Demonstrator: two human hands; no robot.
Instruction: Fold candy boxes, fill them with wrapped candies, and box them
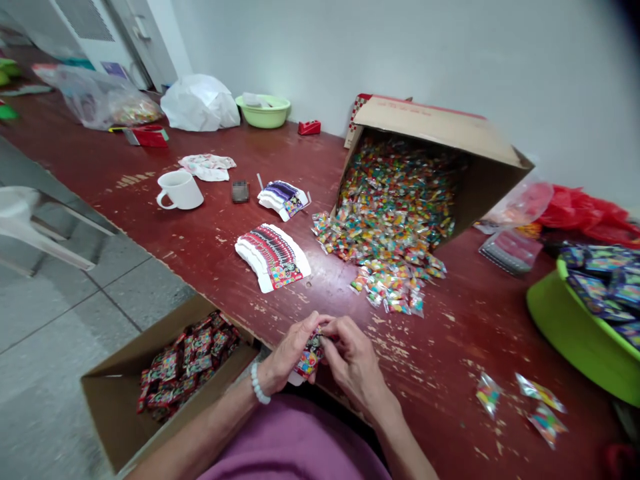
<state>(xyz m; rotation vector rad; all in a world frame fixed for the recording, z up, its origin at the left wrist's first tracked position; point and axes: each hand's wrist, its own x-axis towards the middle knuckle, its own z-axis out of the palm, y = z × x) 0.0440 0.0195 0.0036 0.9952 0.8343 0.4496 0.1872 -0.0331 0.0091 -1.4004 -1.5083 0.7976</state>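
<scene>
Close to the table's front edge, my left hand (293, 350) is wrapped round a small printed candy box (307, 360), black and red with coloured dots. At its upper end, the bent fingers of my right hand (347, 353) grip the same box; part of it is hidden behind them. Beyond my hands lies a fanned stack of flat red-and-black cartons (273, 257). Small clear packets of colourful candy (390, 283) spill from a tipped cardboard box (493, 160) toward me. Below the edge on the left, an open carton (113, 400) holds many filled red-and-black boxes (185, 363).
A white mug (183, 190) and a purple carton stack (283, 199) stand further back. Right of me is a green basin (570, 333) full of dark packs, with several loose candy packets (547, 423) before it. A white plastic stool (40, 220) stands on the floor at left.
</scene>
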